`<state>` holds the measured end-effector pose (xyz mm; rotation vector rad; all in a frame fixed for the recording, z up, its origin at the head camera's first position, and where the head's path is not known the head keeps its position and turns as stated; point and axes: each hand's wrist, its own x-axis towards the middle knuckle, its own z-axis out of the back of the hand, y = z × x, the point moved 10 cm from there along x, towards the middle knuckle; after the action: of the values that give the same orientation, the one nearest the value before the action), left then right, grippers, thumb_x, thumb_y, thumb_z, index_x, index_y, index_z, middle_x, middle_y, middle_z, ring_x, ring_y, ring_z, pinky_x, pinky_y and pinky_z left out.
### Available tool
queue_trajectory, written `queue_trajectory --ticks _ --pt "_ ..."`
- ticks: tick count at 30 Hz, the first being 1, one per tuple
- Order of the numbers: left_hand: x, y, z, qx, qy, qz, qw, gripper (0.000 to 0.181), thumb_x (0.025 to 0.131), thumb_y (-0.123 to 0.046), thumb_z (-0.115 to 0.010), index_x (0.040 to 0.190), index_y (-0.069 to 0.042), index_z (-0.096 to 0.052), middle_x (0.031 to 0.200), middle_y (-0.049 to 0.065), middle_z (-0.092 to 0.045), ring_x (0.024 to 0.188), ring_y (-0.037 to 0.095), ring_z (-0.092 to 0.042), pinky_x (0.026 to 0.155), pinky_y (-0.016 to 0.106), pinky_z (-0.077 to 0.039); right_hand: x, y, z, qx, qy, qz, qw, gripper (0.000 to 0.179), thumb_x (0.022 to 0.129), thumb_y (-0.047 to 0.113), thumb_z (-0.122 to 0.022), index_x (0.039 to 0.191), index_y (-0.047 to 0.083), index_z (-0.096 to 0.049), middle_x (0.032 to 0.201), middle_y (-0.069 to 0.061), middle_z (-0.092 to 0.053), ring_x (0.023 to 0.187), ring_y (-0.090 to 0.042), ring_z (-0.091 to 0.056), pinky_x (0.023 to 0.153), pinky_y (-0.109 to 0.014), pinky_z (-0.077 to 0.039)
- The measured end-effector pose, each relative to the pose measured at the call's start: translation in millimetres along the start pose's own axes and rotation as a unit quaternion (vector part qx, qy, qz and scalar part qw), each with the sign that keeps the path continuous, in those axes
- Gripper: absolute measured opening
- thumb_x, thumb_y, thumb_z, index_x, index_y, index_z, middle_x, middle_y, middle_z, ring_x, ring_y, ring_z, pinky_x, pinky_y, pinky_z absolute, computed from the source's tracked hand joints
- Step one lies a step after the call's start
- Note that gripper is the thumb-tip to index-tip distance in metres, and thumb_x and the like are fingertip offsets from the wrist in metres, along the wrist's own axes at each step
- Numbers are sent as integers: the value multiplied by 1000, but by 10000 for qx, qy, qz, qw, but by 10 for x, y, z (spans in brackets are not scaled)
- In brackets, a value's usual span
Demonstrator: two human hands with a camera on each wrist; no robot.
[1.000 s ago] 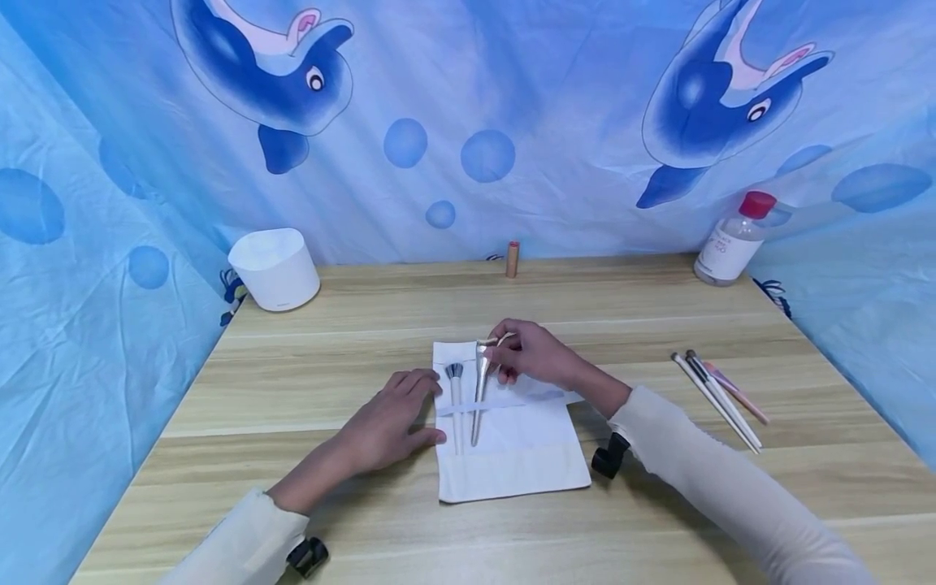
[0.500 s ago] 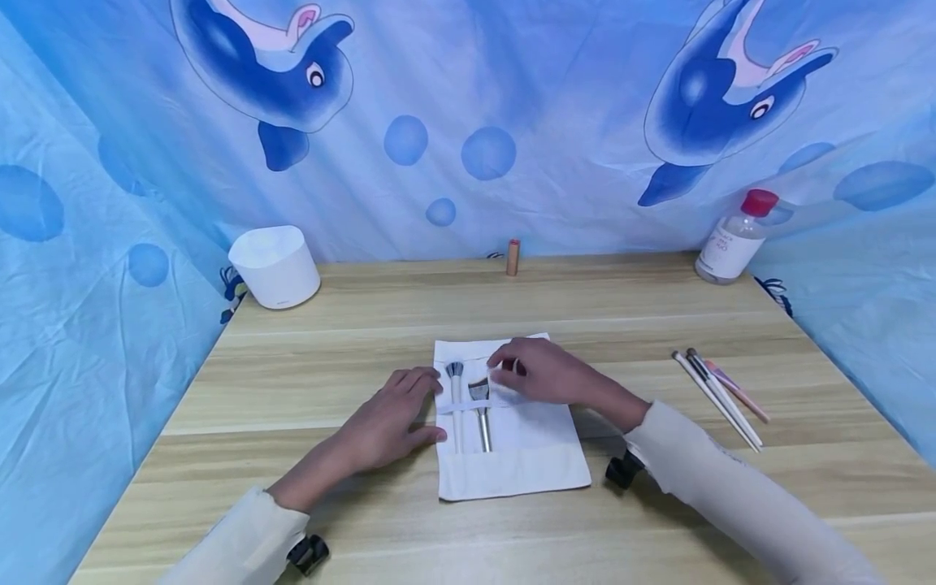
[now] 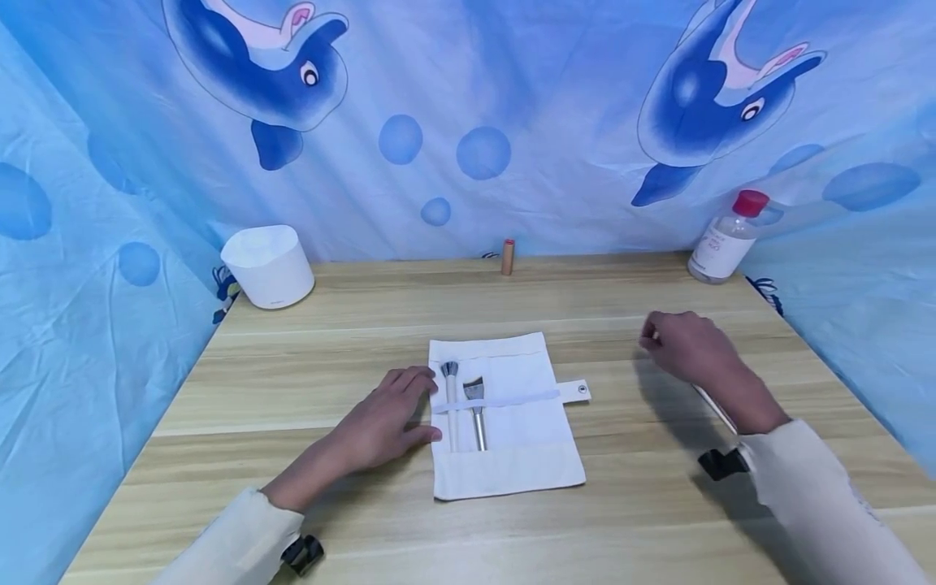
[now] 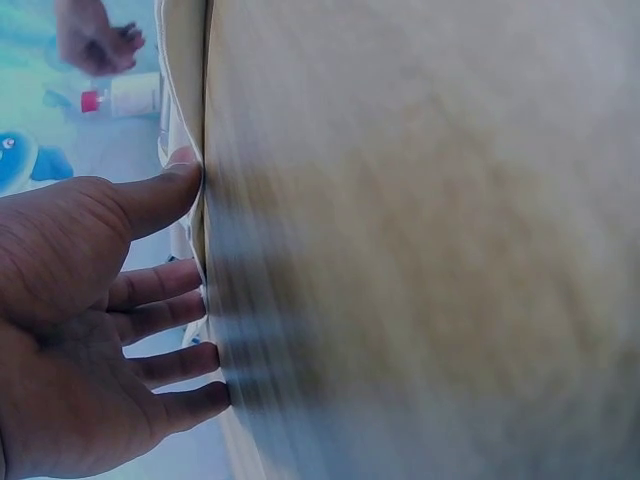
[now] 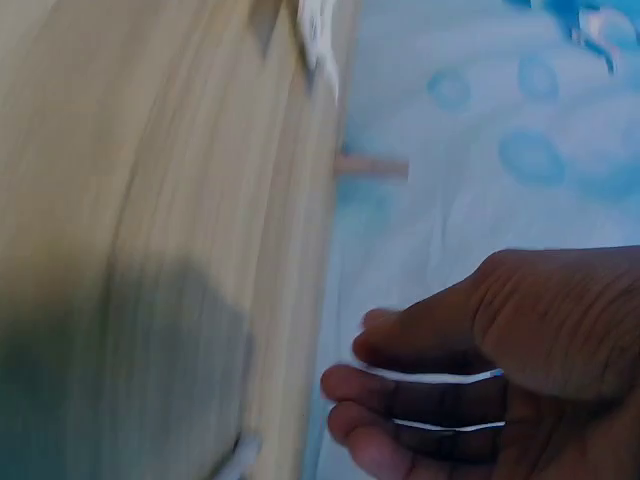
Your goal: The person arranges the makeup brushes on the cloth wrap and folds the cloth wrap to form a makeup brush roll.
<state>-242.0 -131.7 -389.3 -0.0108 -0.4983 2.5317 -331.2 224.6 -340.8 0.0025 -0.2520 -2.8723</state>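
Observation:
On the table lies an unfolded white fabric brush roll [image 3: 526, 467]. Two makeup brushes sit under its elastic band: a round-headed brush [image 3: 449, 370] on the left and a flat-headed brush [image 3: 474, 390] beside it, both with handle ends in the bottom pocket. My left hand [image 3: 383, 418] touches the roll's left edge, its fingers extended in the left wrist view. Off to the right, my right hand [image 3: 691, 345] is raised above the table with fingers loosely bent and nothing between them. Below its wrist shows part of a white brush handle [image 3: 712, 406]; the rest is hidden.
A snap strap [image 3: 574, 392] sticks out from the roll's right side. Along the back edge stand a white container [image 3: 269, 268], a small brown tube [image 3: 508, 257] and a red-capped bottle [image 3: 724, 240]. A blue dolphin-print curtain [image 3: 548, 97] hangs behind.
My right hand has let go of the flat-headed brush, which now lies under the band, and has moved right toward the loose brushes, partly covering them. My left hand stays on the roll's edge.

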Motion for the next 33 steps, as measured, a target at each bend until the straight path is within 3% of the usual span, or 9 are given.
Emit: queue_trajectory --ticks 4,8,11,16,25,33 --pt "-4 21 -11 9 10 8 10000 57 89 -37 -77 128 -2 -55 146 12 -46 135 31 -40 108 46 -40 -104 -377 -84 -140 512 -392 9978 13 94 14 -64 95 1 -67 79 -7 -63 65 -22 -55 54 -38 -46" --pt "-5 35 -28 -42 37 12 10000 58 89 -37 -77 129 -2 -54 147 11 -46 135 31 -39 108 47 -39 -170 -580 -226 -59 867 -650 9941 18 94 17 -63 82 5 -66 71 -6 -58 61 -22 -51 51 -36 -43" --pt "-4 28 -35 -87 45 -24 9999 58 89 -37 -77 129 -2 -54 147 12 -45 136 32 -39 109 47 -39 -189 -646 -339 49 1015 -751 9920 20 95 17 -62 78 8 -64 68 -5 -53 59 -21 -48 50 -34 -39" --pt "-11 21 -36 -99 36 -40 9999 58 89 -37 -77 129 -1 -55 147 13 -45 135 33 -39 109 47 -38 -163 -595 -388 87 918 -636 9937 18 96 18 -63 90 2 -66 74 -6 -57 63 -21 -51 53 -34 -42" --pt "-22 -2 -25 -134 -9 -46 9999 57 89 -36 -77 129 -1 -55 146 13 -46 134 32 -41 108 48 -39 13 -381 -10 653 -143 -483 9966 23 98 24 -62 101 0 -62 82 -10 -62 66 -22 -55 54 -34 -45" --pt "-4 -16 -3 -54 -15 -85 9999 58 89 -36 -78 129 -1 -55 146 14 -46 134 33 -40 108 48 -39 175 -192 323 1432 -1330 -377 9800 28 102 28 -59 110 2 -62 93 -14 -68 77 -25 -65 59 -36 -51"
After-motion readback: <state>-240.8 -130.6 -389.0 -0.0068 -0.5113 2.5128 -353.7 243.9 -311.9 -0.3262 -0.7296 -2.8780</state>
